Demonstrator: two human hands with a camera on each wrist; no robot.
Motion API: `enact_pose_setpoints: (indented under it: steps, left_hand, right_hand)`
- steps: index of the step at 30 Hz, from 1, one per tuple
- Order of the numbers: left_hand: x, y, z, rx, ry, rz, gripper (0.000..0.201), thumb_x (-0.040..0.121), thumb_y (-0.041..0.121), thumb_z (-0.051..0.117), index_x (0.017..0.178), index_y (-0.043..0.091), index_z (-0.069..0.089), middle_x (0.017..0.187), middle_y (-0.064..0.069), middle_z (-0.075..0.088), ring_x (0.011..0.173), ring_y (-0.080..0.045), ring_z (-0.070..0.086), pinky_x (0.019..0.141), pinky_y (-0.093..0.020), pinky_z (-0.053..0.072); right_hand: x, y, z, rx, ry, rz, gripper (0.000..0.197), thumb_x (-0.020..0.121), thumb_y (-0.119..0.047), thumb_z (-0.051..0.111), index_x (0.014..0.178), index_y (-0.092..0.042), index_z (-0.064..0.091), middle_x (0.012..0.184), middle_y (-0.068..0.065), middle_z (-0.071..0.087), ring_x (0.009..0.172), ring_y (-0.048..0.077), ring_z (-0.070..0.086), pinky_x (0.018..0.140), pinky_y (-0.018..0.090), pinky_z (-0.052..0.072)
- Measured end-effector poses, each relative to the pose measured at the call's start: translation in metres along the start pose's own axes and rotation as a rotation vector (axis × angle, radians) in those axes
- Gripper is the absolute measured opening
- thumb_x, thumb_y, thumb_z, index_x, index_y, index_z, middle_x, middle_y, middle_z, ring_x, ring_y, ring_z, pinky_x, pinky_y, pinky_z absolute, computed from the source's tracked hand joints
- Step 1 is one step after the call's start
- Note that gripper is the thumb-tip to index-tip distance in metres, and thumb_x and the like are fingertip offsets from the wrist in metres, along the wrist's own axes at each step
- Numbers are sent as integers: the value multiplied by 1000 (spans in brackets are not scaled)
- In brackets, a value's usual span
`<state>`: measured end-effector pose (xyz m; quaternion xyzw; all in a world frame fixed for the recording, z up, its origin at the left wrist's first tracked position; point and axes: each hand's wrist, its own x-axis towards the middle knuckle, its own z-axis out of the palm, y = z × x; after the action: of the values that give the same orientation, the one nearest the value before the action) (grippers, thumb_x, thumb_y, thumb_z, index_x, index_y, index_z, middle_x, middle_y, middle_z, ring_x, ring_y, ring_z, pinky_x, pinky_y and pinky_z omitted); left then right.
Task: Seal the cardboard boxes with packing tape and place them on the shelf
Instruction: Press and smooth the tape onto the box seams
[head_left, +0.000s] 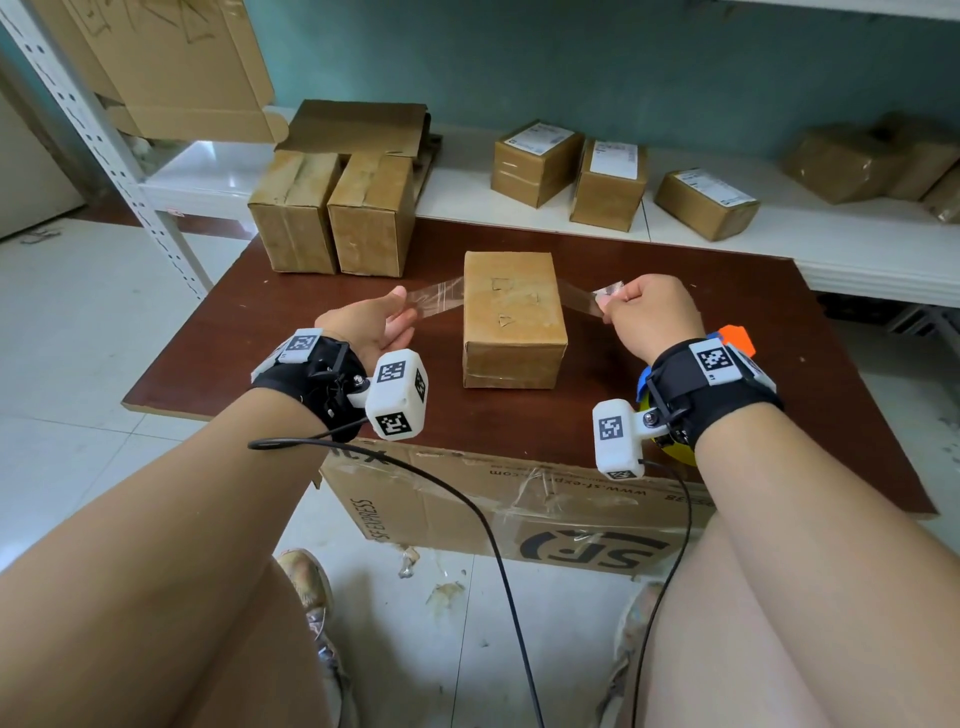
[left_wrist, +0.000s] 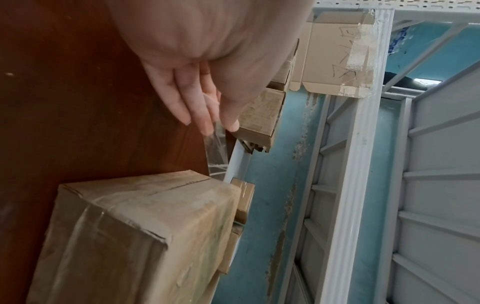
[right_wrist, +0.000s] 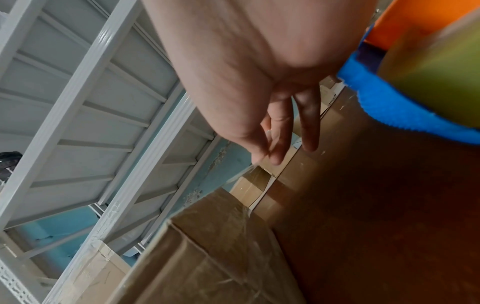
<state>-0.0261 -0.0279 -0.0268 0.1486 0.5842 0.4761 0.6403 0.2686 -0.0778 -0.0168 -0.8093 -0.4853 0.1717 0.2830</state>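
Left hand (head_left: 375, 325) raised, palm turned inward, thumb and fingertips (left_wrist: 205, 125) pinching a strip end | Right hand (head_left: 649, 317) level with it, knuckles up, fingers (right_wrist: 279, 142) curled in a pinch on the opposite end | both forearms extended forward, wrists strapped with camera mounts

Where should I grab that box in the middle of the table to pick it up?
Take the middle box by its two long side walls, one hand coming in from each side. It lies flat on the table with bare space on both sides. The clear tape crosses its top, so a grip low on the sides keeps clear of the tape.
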Motion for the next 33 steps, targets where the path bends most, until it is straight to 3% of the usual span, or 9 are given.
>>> enact_pose_setpoints:
  steps: [6, 10, 15, 22, 24, 26, 28, 31, 33]
  left_hand:
    - [3, -7, 0, 70, -23, 18, 45, 89, 10, 86, 125, 0, 60, 95, -12, 82, 82, -15, 82, 84, -31, 66]
    - [4, -13, 5, 104, -25, 44, 57, 87, 11, 88, 133, 1, 55, 101, -13, 81, 88, -16, 81, 85, -33, 66]
    - [7, -17, 8, 110, -96, -55, 47, 100, 10, 73, 143, 0, 54, 127, -16, 74, 116, -22, 72, 92, -31, 58]
    - [7, -22, 15, 189, -111, -35, 22, 106, 10, 65, 127, 4, 64, 140, -12, 69, 132, -22, 64, 110, -31, 52]
    - [10, -27, 16, 224, -83, 24, 27, 105, 10, 65, 132, 4, 63, 139, -11, 69, 127, -22, 68, 108, -31, 54]
    - [17, -33, 15, 269, -73, 99, 7, 102, 6, 69, 108, 7, 67, 131, -17, 73, 114, -24, 74, 98, -32, 61]
    - [21, -38, 14, 307, -59, 161, 13, 99, 4, 71, 93, 12, 63, 124, -20, 75, 111, -26, 75, 95, -36, 62]
    - [23, -42, 18, 363, -44, 219, 16, 97, 3, 73, 90, 12, 62, 117, -18, 76, 106, -25, 76, 93, -37, 64]
    - [22, -42, 24, 366, -16, 209, 15, 95, 5, 78, 100, 7, 64, 110, -19, 78, 96, -22, 78, 80, -29, 65]
  right_hand:
    - [-3, -3, 2, -79, -8, -14, 31, 100, -40, 66, 74, -25, 65, 86, -2, 67, 97, 34, 68, 92, 48, 56]
    - [-6, -8, 5, -216, -8, -2, 33, 104, -42, 63, 74, -27, 60, 95, -5, 61, 109, 32, 65, 97, 44, 47]
    - [-6, -14, 9, -293, -54, 40, 31, 103, -52, 62, 115, -26, 72, 113, 1, 70, 116, 32, 64, 98, 46, 40]
    - [-10, -17, 10, -281, -48, 53, 20, 102, -49, 65, 97, -32, 55, 97, -8, 56, 116, 28, 63, 100, 46, 35]
    - [-12, -17, 11, -265, -44, 48, 25, 101, -50, 65, 111, -29, 56, 94, -8, 57, 116, 27, 63, 101, 47, 36]
    - [-13, -18, 14, -259, -37, 46, 38, 101, -51, 64, 128, -25, 57, 106, -6, 67, 119, 28, 63, 105, 48, 37]
    - [-13, -19, 16, -271, -30, 44, 47, 100, -54, 65, 134, -22, 55, 121, -1, 70, 120, 31, 64, 107, 49, 37]
    - [-15, -22, 18, -282, -38, 44, 48, 101, -53, 64, 135, -21, 53, 125, 4, 71, 121, 33, 64, 110, 51, 38]
    - [-17, -24, 19, -285, -56, 48, 47, 102, -48, 63, 138, -20, 52, 128, 5, 70, 122, 34, 64, 111, 51, 37]
